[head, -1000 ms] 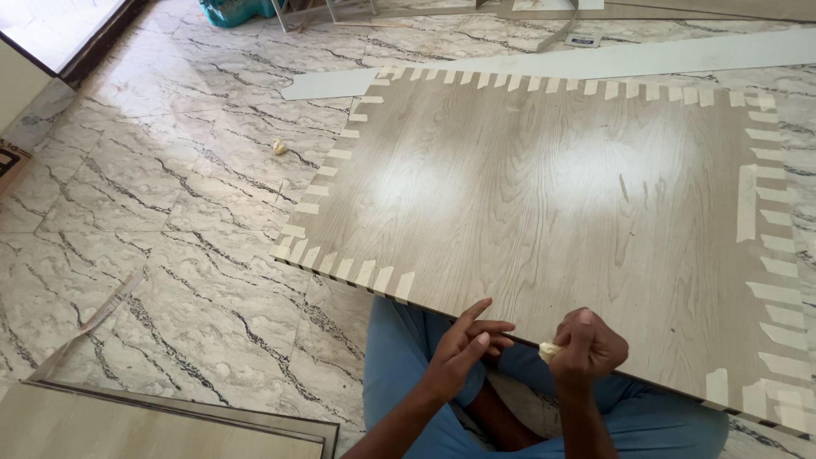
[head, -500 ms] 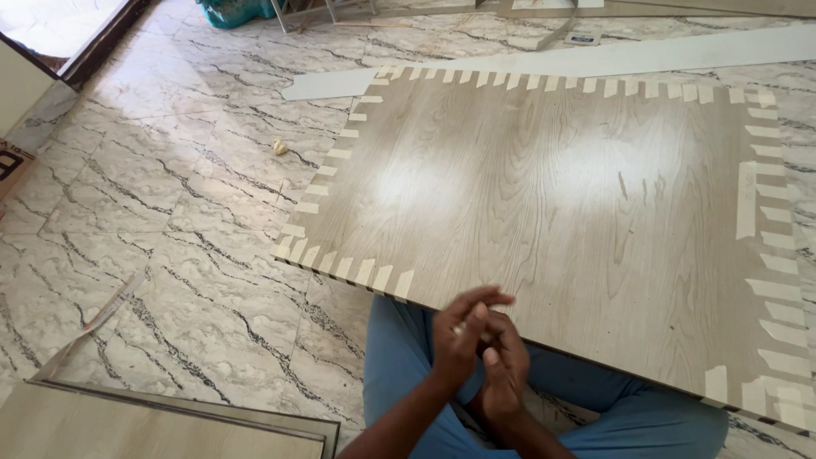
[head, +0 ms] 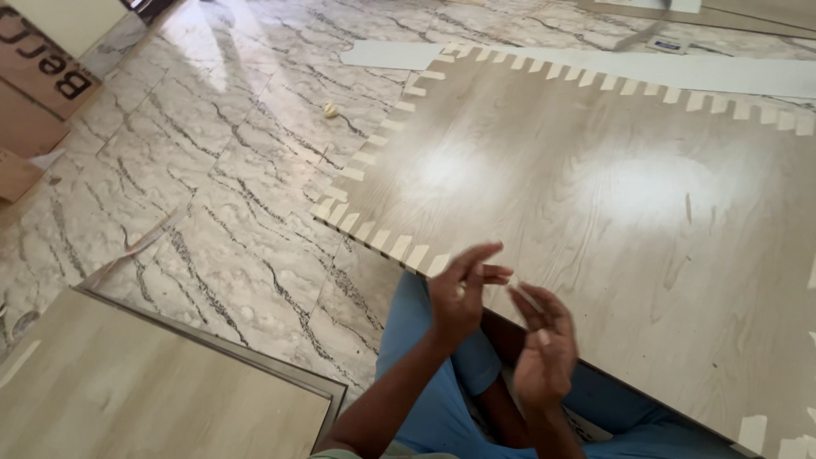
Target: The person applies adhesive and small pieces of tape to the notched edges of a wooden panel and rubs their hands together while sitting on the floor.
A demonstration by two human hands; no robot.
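Note:
I sit on the floor in blue trousers, my legs under the near edge of a large light wood-grain panel point(head: 612, 195). Short pieces of pale tape point(head: 399, 246) line its edges. My left hand point(head: 459, 299) is raised over that edge, thumb and fingers pinched on a small pale piece of tape point(head: 460, 291). My right hand point(head: 544, 348) is just to its right and lower. It is blurred, with its fingers spread and a thin pale strip by its fingertips.
A grey-veined marble floor point(head: 212, 178) lies to the left. A second wood-grain panel point(head: 144, 391) with a dark edge is at bottom left. Cardboard boxes point(head: 42, 76) stand at top left. A white board point(head: 680, 72) lies behind the panel. A crumpled tape ball point(head: 330, 109) is on the floor.
My hands came together over my lap and have now parted again and risen. The right hand has opened. The view has shifted closer and to the left.

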